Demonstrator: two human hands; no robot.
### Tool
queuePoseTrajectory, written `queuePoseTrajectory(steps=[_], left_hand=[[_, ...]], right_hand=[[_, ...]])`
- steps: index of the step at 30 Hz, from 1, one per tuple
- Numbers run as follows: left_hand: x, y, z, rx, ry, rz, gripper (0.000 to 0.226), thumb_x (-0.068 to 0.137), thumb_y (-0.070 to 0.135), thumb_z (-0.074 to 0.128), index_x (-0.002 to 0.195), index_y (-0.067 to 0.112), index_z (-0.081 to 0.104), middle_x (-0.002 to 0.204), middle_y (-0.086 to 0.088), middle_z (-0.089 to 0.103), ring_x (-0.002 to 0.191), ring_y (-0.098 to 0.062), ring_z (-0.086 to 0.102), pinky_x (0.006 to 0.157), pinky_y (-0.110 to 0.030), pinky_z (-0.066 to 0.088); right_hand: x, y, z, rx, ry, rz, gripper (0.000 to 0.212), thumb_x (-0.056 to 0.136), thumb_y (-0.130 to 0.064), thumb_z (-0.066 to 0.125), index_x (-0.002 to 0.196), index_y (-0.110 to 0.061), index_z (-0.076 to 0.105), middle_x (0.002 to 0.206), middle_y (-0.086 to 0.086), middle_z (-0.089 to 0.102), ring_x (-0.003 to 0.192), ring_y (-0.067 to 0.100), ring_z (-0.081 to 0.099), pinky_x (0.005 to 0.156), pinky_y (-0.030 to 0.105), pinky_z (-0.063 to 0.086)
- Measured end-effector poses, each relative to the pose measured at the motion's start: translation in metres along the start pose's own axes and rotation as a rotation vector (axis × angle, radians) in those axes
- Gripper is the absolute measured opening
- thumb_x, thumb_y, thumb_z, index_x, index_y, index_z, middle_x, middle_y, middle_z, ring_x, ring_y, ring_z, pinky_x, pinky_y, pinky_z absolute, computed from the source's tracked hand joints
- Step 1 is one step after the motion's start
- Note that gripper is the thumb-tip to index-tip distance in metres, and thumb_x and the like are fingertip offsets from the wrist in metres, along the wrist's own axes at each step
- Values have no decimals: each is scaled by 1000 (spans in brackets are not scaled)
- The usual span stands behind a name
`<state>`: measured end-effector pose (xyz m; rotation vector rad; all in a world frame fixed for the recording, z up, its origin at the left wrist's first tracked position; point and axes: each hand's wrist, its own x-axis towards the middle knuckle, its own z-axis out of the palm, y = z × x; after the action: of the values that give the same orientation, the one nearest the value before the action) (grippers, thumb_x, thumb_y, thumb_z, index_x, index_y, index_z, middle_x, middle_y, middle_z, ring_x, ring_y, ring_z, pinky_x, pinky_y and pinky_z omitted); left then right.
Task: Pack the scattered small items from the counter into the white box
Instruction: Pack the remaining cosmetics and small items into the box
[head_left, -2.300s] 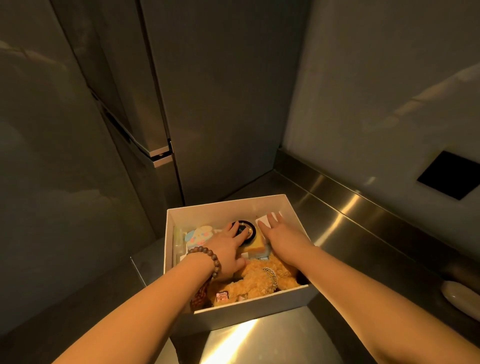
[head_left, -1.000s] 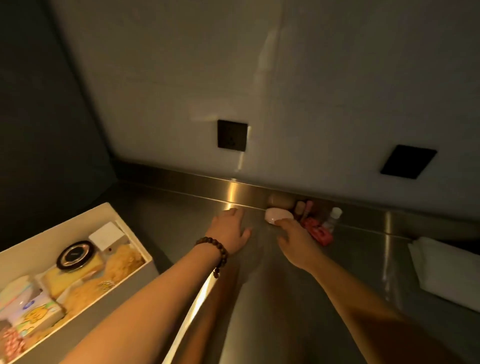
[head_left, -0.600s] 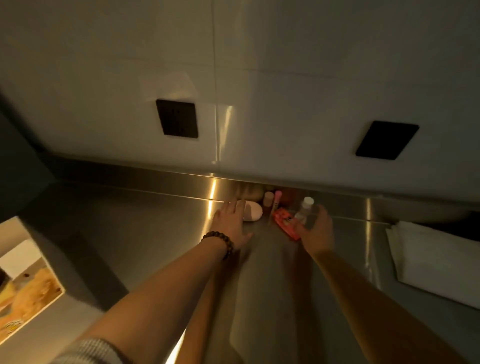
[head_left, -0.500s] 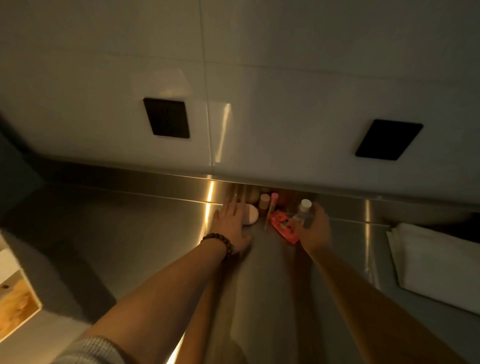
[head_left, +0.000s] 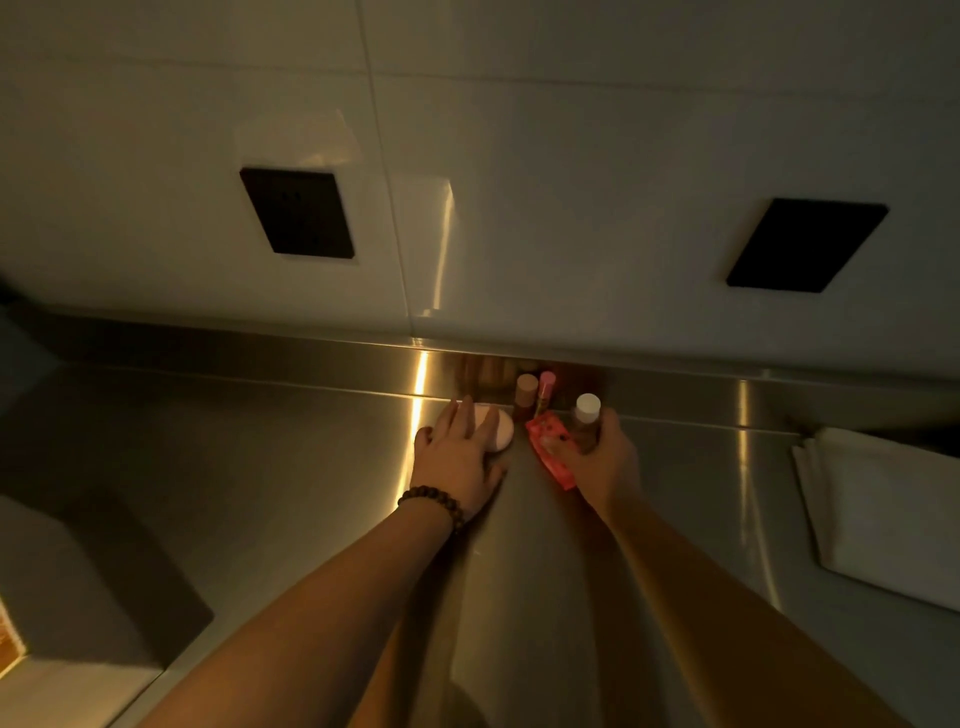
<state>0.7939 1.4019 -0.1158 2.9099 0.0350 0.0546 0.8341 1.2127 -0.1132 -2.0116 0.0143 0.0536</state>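
Head view: against the backsplash ledge (head_left: 311, 358), the left hand (head_left: 460, 457) lies flat-fingered over a pale round case (head_left: 496, 431); the right hand (head_left: 602, 457) curls around a white-capped bottle (head_left: 587, 415), beside a red packet (head_left: 550, 449). Case probably light, rigid, smooth; best pinched at its rim.

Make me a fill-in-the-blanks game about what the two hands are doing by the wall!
1. The left hand, the one with the bead bracelet, lies over a round ____ puff.
2. The right hand grips a small bottle with a ____ cap.
3. The flat packet between the two hands is ____.
4. On the wall above the counter are two ____ square plates.

Missing words: pink; white; red; black
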Motion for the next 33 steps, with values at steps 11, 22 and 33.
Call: queuePoseTrajectory(steps=[11, 22, 33], left_hand=[[-17, -13, -16, -90, 21, -43, 71, 68, 54, 72, 124, 19, 48, 117, -4, 44, 108, -23, 40, 91, -34, 39], [-90, -32, -26, -104, -18, -103, 62, 68, 58, 68, 116, 23, 50, 114, 0, 51, 107, -21, 45, 89, -32, 35], [-181, -81, -95, -275, 153, -310, 65, 69, 54, 70, 123, 26, 47, 119, 3, 48, 110, -18, 42, 94, -34, 37]], right_hand=[[-8, 0, 8, 12, 78, 6, 19, 87, -25, 66, 103, -18, 58, 99, 3, 67, 84, 11, 58, 71, 22, 40], [-79, -25, 39, 43, -165, -47, 28, 90, -16, 63, 118, -14, 59, 110, 0, 64, 101, 13, 59, 86, 25, 44], [-149, -98, 91, 121, -336, -103, 21, 89, -24, 64, 109, -20, 59, 95, -6, 65, 94, 7, 61, 75, 19, 47]])
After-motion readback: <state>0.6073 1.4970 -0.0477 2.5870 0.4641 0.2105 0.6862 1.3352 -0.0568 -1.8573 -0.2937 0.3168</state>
